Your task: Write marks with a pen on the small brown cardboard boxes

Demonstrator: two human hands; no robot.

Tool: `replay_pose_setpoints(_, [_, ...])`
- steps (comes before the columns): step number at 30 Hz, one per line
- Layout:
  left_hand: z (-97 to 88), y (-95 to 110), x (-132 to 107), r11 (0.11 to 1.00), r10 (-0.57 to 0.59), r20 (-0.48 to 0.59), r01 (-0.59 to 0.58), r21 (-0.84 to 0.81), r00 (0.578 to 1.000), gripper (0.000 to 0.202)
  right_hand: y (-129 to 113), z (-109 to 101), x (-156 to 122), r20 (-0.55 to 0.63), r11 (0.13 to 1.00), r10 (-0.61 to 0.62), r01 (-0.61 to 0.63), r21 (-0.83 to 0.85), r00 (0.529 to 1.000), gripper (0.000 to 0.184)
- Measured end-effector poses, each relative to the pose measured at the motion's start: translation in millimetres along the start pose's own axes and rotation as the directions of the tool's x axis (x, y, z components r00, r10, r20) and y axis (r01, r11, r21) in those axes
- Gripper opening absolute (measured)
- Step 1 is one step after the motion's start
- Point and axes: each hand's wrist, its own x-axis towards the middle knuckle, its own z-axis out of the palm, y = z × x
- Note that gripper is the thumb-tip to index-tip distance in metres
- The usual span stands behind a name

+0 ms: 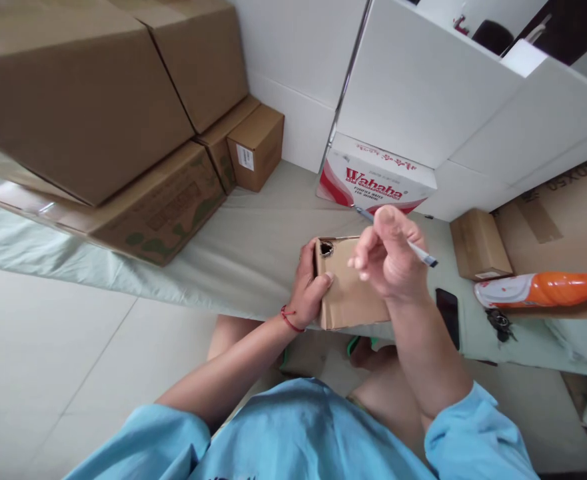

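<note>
A small brown cardboard box (348,293) lies at the near edge of a pale green covered surface (253,247). My left hand (307,283) grips the box's left end, thumb on top, a red cord round the wrist. My right hand (388,257) hovers above the box, fingers closed round a slim white and blue pen (413,248) that points up and left. The box has a dark torn spot near its top left corner.
Large cardboard cartons (98,100) are stacked at the left, with a small brown box (256,143) behind them. A red and white Wahaha carton (373,177) stands against the white wall. At the right lie a small box (479,243), a black phone (448,313), keys (498,323) and an orange and white bottle (543,290).
</note>
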Motion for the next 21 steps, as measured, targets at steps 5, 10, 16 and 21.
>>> replay_pose_setpoints(5, [6.8, -6.0, 3.2, 0.999, 0.017, 0.0, -0.017, 0.043, 1.0, 0.071, 16.7, -3.6, -0.6, -0.023, 0.991, 0.037, -0.04, -0.127, 0.999, 0.06])
replay_pose_setpoints(10, [12.4, -9.6, 4.2, 0.997, 0.045, -0.018, -0.044, 0.056, 0.999, 0.072, 21.8, -21.4, -3.6, -0.102, 0.961, 0.069, -0.094, -0.26, 0.992, 0.034])
replay_pose_setpoints(16, [11.0, -6.8, 3.7, 0.995, 0.035, 0.0, -0.035, 0.093, 0.999, 0.072, 24.0, -22.2, 0.3, -0.121, 0.912, 0.053, -0.097, -0.399, 0.991, 0.007])
replay_pose_setpoints(21, [10.2, -6.2, 4.7, 0.994, 0.051, -0.017, -0.049, 0.096, 0.999, 0.07, 18.9, -15.7, 1.0, -0.057, 0.864, 0.109, -0.123, -0.488, 0.992, 0.009])
